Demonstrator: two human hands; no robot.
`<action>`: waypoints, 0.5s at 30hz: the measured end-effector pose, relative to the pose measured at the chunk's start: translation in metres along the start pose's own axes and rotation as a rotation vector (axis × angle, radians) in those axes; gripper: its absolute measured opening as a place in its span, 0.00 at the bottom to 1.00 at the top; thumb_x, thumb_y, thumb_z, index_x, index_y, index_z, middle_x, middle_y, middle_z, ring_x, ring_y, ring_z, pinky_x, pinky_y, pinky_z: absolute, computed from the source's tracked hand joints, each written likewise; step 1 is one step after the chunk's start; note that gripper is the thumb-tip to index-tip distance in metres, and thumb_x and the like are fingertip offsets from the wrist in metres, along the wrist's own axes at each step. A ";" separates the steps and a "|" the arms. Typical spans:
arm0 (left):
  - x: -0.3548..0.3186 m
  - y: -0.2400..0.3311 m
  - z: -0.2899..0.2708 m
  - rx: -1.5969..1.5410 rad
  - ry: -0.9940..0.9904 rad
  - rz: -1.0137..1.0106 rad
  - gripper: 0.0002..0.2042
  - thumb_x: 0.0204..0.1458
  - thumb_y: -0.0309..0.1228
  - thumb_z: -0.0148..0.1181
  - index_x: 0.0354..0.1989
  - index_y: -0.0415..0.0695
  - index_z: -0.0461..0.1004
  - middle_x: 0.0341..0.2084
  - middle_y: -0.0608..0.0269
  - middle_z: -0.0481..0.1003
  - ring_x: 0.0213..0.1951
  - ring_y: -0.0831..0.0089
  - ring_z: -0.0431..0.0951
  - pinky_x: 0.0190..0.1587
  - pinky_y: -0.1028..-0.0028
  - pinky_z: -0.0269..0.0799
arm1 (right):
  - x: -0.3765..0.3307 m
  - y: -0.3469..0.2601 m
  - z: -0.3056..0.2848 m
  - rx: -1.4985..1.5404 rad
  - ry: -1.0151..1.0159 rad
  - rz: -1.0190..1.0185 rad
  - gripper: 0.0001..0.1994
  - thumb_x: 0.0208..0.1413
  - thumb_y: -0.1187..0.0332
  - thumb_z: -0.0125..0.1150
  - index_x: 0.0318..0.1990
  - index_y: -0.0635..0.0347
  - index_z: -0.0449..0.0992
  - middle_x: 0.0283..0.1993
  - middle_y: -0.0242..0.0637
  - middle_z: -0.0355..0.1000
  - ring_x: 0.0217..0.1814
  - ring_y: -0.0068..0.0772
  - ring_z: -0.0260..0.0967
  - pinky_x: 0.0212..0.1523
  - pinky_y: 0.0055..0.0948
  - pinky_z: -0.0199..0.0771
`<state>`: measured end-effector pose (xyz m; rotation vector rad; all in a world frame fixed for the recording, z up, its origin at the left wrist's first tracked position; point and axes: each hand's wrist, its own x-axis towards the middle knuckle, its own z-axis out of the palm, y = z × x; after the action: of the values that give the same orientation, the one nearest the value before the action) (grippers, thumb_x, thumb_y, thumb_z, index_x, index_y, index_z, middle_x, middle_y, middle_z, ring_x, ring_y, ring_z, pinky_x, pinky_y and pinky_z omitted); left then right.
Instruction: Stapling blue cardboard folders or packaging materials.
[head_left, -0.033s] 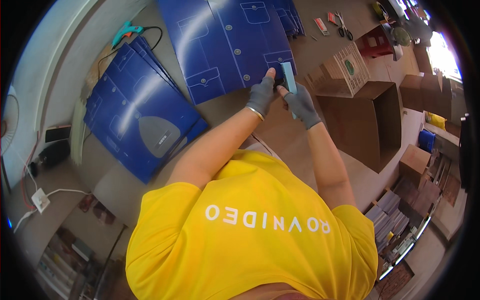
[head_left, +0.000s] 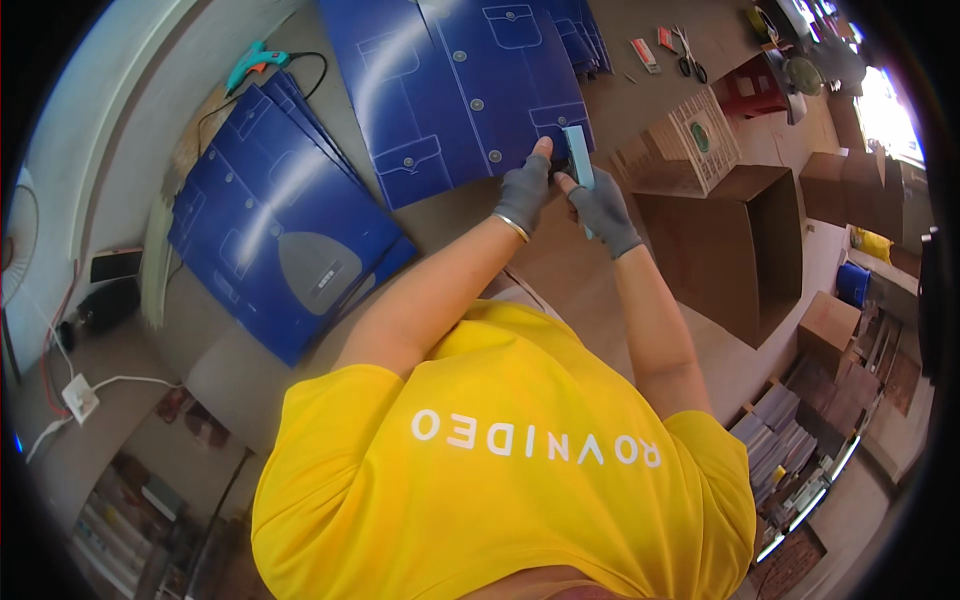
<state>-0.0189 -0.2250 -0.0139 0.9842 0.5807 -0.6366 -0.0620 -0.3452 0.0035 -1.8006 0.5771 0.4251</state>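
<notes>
A large glossy blue card panel [head_left: 420, 110], printed like a buttoned jacket front with pockets, lies at the far edge of the view. At its near right corner is my left hand [head_left: 524, 192], in a grey glove with bare fingertips. The thumb rests on top of the card while the other fingers are hidden, so the hand looks closed on the edge. My right hand [head_left: 605, 212], gloved alike, is wrapped round a light blue stapler [head_left: 579, 158]. The stapler's front end is at that same corner. Whether its jaws are pressed together cannot be made out.
More blue printed panels [head_left: 235, 200] lie stacked at left, beside a teal glue gun [head_left: 258, 62]. Scissors [head_left: 688, 58] and a small box [head_left: 645, 55] sit at far right. An open cardboard box [head_left: 700, 235] and a cream plastic basket [head_left: 690, 140] stand right of my hands.
</notes>
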 end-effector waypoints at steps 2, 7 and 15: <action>0.004 -0.002 -0.002 0.075 0.056 0.004 0.23 0.54 0.46 0.61 0.44 0.33 0.74 0.39 0.55 0.75 0.39 0.71 0.77 0.40 0.73 0.76 | 0.005 0.004 0.002 -0.057 0.029 0.021 0.11 0.58 0.62 0.58 0.41 0.60 0.74 0.20 0.28 0.65 0.18 0.21 0.63 0.21 0.22 0.64; 0.020 -0.014 -0.023 -0.081 -0.135 0.015 0.21 0.54 0.45 0.61 0.43 0.35 0.76 0.39 0.57 0.76 0.39 0.73 0.77 0.37 0.73 0.75 | -0.002 -0.003 0.010 0.081 -0.050 0.079 0.15 0.56 0.57 0.61 0.41 0.60 0.73 0.22 0.29 0.67 0.20 0.21 0.65 0.22 0.22 0.65; 0.003 0.113 -0.160 0.186 -0.297 0.063 0.14 0.55 0.39 0.56 0.41 0.42 0.76 0.36 0.62 0.78 0.39 0.72 0.77 0.49 0.70 0.72 | -0.064 0.009 -0.003 0.092 -0.613 0.043 0.22 0.52 0.54 0.65 0.46 0.63 0.70 0.34 0.35 0.71 0.37 0.25 0.70 0.39 0.25 0.70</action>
<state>0.0387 -0.0379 -0.0218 1.0524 0.2302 -0.7743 -0.1192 -0.3392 0.0327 -1.4660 0.1988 0.9205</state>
